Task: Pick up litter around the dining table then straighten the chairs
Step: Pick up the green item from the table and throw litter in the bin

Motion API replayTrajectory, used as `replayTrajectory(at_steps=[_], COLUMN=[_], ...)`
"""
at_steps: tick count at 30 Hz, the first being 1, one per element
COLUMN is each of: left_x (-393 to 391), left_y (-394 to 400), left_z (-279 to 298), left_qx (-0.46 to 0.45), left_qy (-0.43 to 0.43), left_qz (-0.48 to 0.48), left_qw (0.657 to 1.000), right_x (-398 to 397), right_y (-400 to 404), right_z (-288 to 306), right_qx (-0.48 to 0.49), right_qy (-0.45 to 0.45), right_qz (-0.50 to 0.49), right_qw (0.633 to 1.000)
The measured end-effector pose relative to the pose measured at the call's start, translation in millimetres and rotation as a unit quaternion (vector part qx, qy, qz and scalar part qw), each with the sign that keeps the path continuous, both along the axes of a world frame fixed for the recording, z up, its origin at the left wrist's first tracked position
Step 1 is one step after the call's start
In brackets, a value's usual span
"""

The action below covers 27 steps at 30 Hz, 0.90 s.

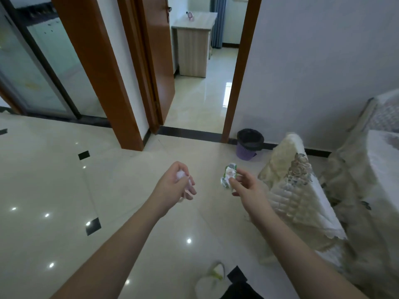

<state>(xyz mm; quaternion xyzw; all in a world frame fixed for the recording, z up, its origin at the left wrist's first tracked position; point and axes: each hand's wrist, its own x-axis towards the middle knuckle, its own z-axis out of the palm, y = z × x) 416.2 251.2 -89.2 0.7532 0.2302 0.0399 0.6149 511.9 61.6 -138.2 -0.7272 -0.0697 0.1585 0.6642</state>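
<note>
Nearest, at the bottom edge, a pale slipper with green trim lies on the glossy tiled floor. Above it both bare forearms reach forward. On one side the left hand has its fingers curled round a crumpled white tissue, with a pinkish scrap hanging below the fingers. Opposite, the right hand pinches a crumpled green-and-white wrapper between thumb and fingertips, held up over the floor. Just beside the right arm stands a chair draped in a cream quilted cover; further right a table under a pale cloth shows at the edge. Beyond the hands, a purple waste bin with a black liner sits against the white wall, next to an open doorway with a brown frame. Through it, a light wooden cabinet is visible.
</note>
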Motion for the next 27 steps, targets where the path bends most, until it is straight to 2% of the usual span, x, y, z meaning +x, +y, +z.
replayTrajectory(at_steps=[6, 10, 14, 16, 19, 23, 27], left_x=[123, 225, 292, 324, 375, 449, 512], left_y=[26, 37, 38, 40, 39, 46, 71], left_z=[-20, -22, -9, -7, -5, -7, -36], left_qx=[0.019, -0.015, 0.062, 0.101, 0.069, -0.018, 0.078], left_qy=[0.02, 0.106, 0.043, 0.041, 0.063, 0.135, 0.048], left_qz=[-0.022, 0.028, -0.085, -0.113, -0.123, -0.124, -0.213], left_qw=[0.999, 0.994, 0.994, 0.988, 0.988, 0.983, 0.973], right_x=[110, 190, 271, 304, 342, 392, 455], right_y=[16, 20, 22, 27, 33, 46, 59], right_z=[-13, -11, -10, -6, -4, -10, -26], right_qx=[0.018, 0.031, 0.021, 0.015, 0.02, 0.004, 0.001], right_qy=[-0.008, 0.007, 0.002, 0.002, 0.0, -0.002, 0.003], right_qz=[-0.046, -0.083, -0.09, -0.109, -0.126, -0.134, -0.171], right_qw=[0.999, 0.996, 0.996, 0.994, 0.992, 0.991, 0.985])
